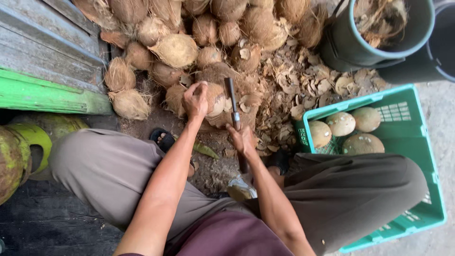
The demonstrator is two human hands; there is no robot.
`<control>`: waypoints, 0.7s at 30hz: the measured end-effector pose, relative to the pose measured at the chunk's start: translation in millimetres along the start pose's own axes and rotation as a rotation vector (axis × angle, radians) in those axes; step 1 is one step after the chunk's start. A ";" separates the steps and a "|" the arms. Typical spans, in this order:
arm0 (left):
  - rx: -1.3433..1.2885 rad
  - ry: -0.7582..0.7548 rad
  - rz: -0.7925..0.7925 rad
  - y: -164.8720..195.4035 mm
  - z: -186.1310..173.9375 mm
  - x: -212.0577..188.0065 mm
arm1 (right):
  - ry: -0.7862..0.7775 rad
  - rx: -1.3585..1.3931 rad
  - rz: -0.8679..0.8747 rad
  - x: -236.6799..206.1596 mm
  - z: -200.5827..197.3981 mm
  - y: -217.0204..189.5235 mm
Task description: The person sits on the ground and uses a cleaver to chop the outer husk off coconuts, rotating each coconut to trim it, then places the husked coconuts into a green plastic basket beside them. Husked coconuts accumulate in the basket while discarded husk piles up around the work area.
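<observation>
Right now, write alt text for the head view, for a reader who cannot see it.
Seen from above, a seated person's left hand steadies a coconut on the ground while the right hand grips a knife against it. A pile of husked coconuts lies ahead, shell scraps to the right, and a green crate holds peeled coconuts.

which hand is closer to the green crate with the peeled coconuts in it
Right. The right hand, gripping the knife, sits just left of the green crate. The left hand rests on a husked coconut, farther left.
</observation>
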State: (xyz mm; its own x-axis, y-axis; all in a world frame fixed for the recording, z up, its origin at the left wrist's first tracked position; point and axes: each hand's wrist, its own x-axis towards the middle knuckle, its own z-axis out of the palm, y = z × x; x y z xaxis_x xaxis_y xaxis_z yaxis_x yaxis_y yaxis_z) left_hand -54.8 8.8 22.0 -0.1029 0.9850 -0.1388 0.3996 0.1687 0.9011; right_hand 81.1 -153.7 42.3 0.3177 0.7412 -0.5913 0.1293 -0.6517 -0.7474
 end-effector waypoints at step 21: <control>0.120 0.093 -0.029 13.2 5.2 -1.4 | 0.045 0.056 -0.076 -24.9 -2.2 11.3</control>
State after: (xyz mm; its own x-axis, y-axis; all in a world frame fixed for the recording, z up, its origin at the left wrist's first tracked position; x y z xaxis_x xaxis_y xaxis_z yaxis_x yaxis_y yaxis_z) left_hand -44.6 9.9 32.0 -0.1982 0.9727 -0.1204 0.5007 0.2061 0.8407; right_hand 76.8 -179.8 49.2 0.3510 0.7796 -0.5187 0.1020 -0.5825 -0.8064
